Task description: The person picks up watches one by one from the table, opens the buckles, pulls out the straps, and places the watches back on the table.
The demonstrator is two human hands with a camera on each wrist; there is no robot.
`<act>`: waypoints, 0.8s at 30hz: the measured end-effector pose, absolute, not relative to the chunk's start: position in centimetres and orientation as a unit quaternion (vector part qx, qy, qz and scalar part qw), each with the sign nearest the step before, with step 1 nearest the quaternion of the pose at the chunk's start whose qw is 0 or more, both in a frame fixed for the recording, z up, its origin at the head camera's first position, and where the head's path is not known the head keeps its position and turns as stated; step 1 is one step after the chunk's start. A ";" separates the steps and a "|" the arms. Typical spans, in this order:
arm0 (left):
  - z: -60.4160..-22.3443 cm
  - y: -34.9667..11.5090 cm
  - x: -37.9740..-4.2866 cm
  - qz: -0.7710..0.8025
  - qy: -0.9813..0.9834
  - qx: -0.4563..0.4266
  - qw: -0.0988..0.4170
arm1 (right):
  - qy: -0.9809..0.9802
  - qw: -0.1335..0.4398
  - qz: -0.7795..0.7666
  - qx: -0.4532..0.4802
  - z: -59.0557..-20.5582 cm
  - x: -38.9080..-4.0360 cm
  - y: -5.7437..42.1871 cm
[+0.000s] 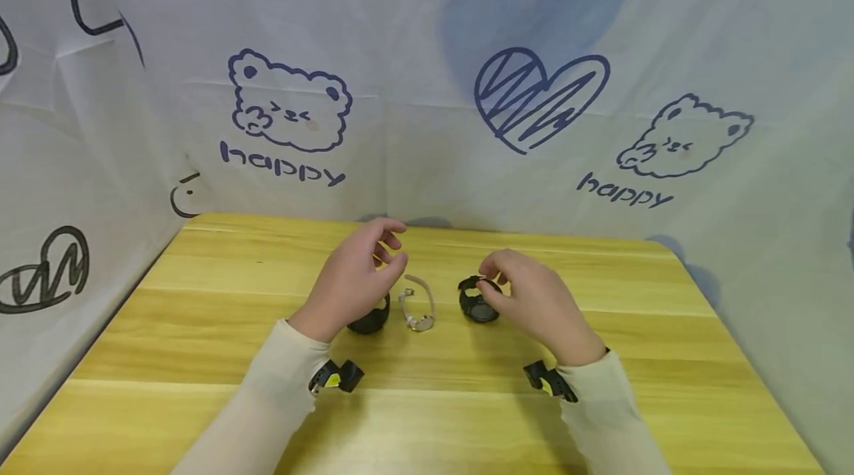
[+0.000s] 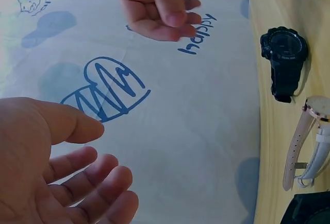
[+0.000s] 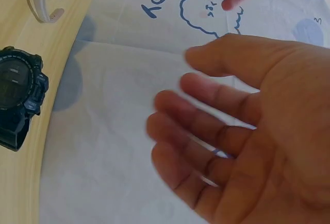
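Note:
Three wristwatches lie in a row on the wooden table [image 1: 427,423]. The black digital watch [image 1: 482,310] is on the right, partly covered by my right hand [image 1: 537,301] in the head view. In the middle sits a watch with a pale strap [image 1: 430,297] and a gold-toned case. Another black watch [image 1: 368,321] lies at the left, mostly hidden beneath my left hand [image 1: 353,275] in that view. Both hands hover above the table with fingers loosely bent and hold nothing. The left wrist view shows a gap between thumb and fingers; the right wrist view shows the same.
A white cloth [image 1: 400,127] with drawn bears, hearts and the word happy hangs behind the table and along its sides. Black straps with small devices [image 1: 336,377] circle both wrists over cream sleeves [image 1: 250,404].

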State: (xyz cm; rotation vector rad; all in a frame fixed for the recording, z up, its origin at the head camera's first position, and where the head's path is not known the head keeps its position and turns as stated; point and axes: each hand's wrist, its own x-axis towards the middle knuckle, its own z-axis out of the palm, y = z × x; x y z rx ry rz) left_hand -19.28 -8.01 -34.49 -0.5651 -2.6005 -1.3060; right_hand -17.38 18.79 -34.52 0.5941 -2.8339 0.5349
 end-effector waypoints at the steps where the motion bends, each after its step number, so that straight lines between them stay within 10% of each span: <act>1: -34.4 -8.0 -19.2 -0.439 -0.874 -0.188 0.088 | -0.961 0.091 0.175 0.195 -34.5 -17.3 18.8; 24: -39.9 -3.3 -19.2 -0.452 -0.850 -0.256 -0.087 | -0.982 -0.031 0.108 0.150 -35.3 -17.3 18.9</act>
